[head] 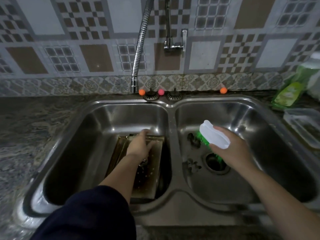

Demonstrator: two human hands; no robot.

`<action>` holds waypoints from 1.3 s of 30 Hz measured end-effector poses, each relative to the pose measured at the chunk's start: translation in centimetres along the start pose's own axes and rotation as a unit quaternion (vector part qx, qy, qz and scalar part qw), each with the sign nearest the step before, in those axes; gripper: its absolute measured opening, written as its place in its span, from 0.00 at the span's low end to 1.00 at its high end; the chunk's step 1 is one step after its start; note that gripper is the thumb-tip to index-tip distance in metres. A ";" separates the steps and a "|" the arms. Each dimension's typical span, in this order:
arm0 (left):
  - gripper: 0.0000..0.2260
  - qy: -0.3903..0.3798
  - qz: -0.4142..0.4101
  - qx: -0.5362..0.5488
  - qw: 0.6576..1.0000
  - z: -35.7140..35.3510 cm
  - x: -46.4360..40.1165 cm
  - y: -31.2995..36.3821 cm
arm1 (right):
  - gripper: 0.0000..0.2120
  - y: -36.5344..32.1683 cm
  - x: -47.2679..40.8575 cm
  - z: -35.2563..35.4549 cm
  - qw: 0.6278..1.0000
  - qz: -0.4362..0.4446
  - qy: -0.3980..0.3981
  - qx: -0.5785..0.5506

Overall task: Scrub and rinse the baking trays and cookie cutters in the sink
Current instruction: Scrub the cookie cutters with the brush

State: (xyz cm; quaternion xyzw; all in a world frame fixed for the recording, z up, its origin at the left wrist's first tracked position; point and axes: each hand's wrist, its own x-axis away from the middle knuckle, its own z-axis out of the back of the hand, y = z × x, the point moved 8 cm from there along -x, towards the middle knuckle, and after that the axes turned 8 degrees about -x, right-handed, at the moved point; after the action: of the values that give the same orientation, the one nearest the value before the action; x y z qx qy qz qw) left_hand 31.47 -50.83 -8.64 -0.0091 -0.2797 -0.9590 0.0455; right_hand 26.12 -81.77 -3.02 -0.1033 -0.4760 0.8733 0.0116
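Nearest is a dark sleeve (90, 215) on the left arm, which reaches down into the left basin (72, 153). That left hand (138, 144) lies spread on a gold tray (150, 179), fingers loose, not gripping. More than one tray may be stacked there, though the dim view makes it hard to tell. Over the right basin (277, 153) the right hand (232, 149) clasps a white brush (213, 136) with green bristles, held clear of the steel. Two dark cutters (193, 139) lie on that basin's floor near the drain (215, 162). No water runs from the hose (138, 54), and no suds show, so scrubbing looks barely begun; trays and cutters seem yet to be scrubbed and rinsed.
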 end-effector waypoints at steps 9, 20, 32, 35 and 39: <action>0.19 0.028 -0.126 0.006 0.992 -3.5 -2.5 15.2 | 0.29 2.2 -2.1 3.7 1.000 0.004 0.002 -0.028; 0.42 -0.123 0.082 0.049 0.988 -19.8 -8.1 13.9 | 0.30 8.9 -6.1 5.4 0.999 0.012 -0.017 -0.024; 0.47 -0.094 0.068 -0.057 0.992 -21.4 -8.2 14.5 | 0.30 10.7 -7.0 8.7 0.999 0.016 -0.035 -0.011; 0.42 -0.048 0.021 -0.067 0.996 -19.3 -7.4 17.6 | 0.30 9.5 -7.0 11.6 1.000 0.023 -0.017 0.010; 0.40 0.011 -0.043 0.031 0.999 -15.6 -5.9 23.5 | 0.29 7.8 -7.4 18.0 0.998 0.028 0.048 0.035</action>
State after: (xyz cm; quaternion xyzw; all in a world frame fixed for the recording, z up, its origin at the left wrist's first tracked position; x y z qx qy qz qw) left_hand 39.63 -78.45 -9.51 0.0146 -0.3088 -0.9510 0.0079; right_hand 30.48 -101.82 1.13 -0.1578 -0.4405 0.8837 0.0133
